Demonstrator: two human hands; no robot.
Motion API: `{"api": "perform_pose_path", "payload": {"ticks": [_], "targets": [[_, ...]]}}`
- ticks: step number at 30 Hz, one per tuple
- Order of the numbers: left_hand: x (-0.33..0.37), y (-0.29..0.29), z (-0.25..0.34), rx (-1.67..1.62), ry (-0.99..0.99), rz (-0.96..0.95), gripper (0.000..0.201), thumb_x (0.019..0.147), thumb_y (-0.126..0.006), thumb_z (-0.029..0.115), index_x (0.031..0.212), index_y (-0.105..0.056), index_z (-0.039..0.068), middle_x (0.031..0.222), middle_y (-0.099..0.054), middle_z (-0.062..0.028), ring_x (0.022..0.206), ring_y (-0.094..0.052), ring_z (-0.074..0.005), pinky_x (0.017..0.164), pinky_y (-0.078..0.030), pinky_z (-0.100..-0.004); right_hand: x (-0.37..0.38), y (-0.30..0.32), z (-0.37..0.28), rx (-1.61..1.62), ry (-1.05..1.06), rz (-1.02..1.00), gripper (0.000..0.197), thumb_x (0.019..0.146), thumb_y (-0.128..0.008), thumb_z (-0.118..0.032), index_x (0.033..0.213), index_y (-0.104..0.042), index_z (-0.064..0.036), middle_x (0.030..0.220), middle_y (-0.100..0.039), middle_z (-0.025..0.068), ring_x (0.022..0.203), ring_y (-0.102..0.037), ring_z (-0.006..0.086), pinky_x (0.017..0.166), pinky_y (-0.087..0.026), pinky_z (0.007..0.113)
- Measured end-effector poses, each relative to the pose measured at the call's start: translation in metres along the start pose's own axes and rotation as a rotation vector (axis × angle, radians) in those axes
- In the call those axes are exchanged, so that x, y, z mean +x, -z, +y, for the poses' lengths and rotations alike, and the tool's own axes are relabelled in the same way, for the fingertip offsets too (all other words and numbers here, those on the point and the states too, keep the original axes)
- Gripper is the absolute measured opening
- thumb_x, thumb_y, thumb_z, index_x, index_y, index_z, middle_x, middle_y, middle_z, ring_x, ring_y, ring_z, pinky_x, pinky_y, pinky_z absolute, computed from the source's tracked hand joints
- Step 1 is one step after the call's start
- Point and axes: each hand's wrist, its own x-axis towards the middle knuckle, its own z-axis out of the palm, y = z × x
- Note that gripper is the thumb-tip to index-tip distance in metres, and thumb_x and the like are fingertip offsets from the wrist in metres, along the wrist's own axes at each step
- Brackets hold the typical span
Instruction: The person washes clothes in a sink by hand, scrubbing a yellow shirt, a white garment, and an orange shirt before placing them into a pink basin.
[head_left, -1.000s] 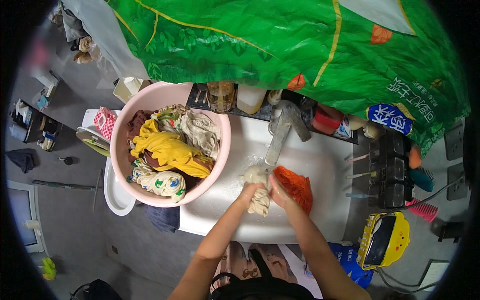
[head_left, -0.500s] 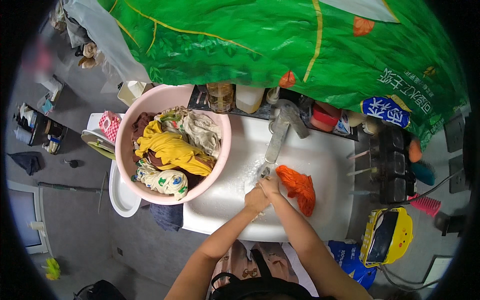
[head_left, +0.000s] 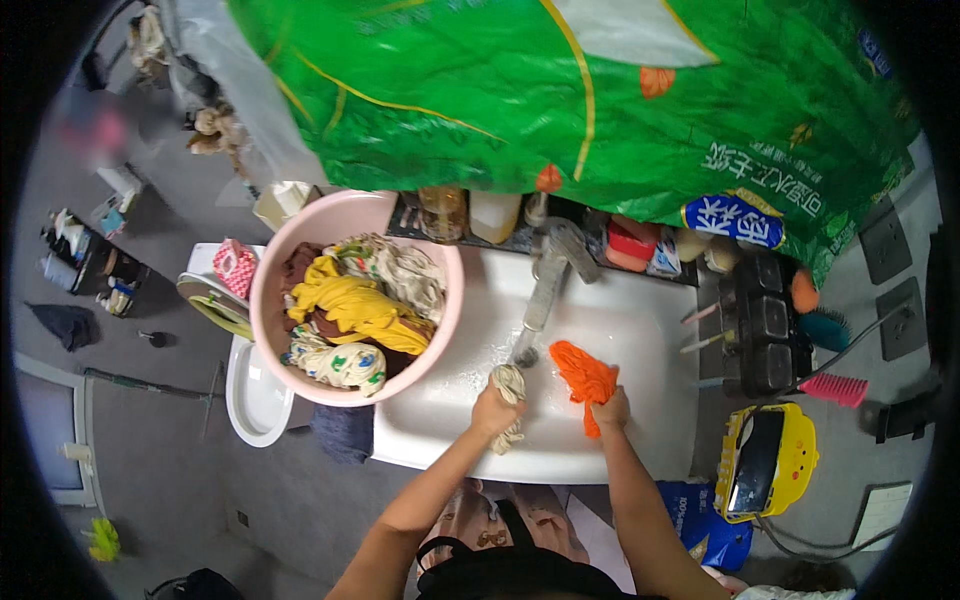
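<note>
My left hand (head_left: 491,412) is closed round a wrung-up cream cloth (head_left: 509,382), whose twisted ends stick out above and below my fist. It is over the white sink (head_left: 645,335), just below the end of the tap (head_left: 541,295). To the right, my right hand (head_left: 612,407) grips the lower right edge of a crumpled orange cloth (head_left: 583,372). Some of that cloth hangs beside my fingers. At the sink's left, a pink basin (head_left: 452,335) holds a heap of damp-looking clothes, with a yellow garment (head_left: 350,305) on top and a patterned white one (head_left: 335,362) in front.
A big green plastic package (head_left: 430,110) overhangs the back. Bottles (head_left: 493,215) and a red container (head_left: 630,245) line the ledge behind the sink. On the right are a black toothbrush holder (head_left: 765,320) and a yellow phone stand (head_left: 790,460). Left of the basin is a white toilet (head_left: 240,400).
My hands have come apart from under the tap. The right has moved right and taken hold of the orange cloth; the cream cloth, earlier mostly hidden, now shows in my left hand.
</note>
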Motion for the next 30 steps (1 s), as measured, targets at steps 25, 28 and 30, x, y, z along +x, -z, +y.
{"api": "perform_pose_path", "payload": {"ticks": [25,28,30], "targets": [[-0.043,0.262,0.04,0.248,-0.195,0.881,0.063,0.08,-0.049,0.025,0.124,-0.023,-0.01,0.128,-0.019,-0.0347,0.121,-0.02,-0.044,0.1,-0.018,-0.0395,-0.034,-0.078,-0.119,1.101,-0.369,-0.728,0.031,0.078,-0.052,-0.021,0.106,-0.045,-0.0103,0.094,-0.053,0.0051,0.08,-0.053,0.0176,0.069,-0.046,0.033],[-0.068,0.247,0.05,0.356,-0.264,1.016,0.053,0.08,-0.05,0.019,0.124,-0.031,-0.005,0.129,-0.023,-0.029,0.12,-0.023,-0.0404,0.099,-0.019,-0.0414,-0.031,-0.09,-0.112,0.976,-0.419,-0.624,0.028,0.08,-0.051,-0.025,0.103,-0.048,-0.0095,0.096,-0.052,0.0055,0.083,-0.053,0.018,0.073,-0.045,0.034],[-0.079,0.231,0.057,0.381,-0.395,1.032,0.041,0.077,-0.051,0.012,0.116,-0.044,0.002,0.126,-0.033,-0.0213,0.118,-0.026,-0.0378,0.097,-0.021,-0.0446,-0.031,-0.096,-0.11,0.915,-0.41,-0.584,0.031,0.079,-0.054,-0.026,0.104,-0.048,-0.0105,0.097,-0.052,0.005,0.084,-0.052,0.0182,0.074,-0.044,0.035]]}}
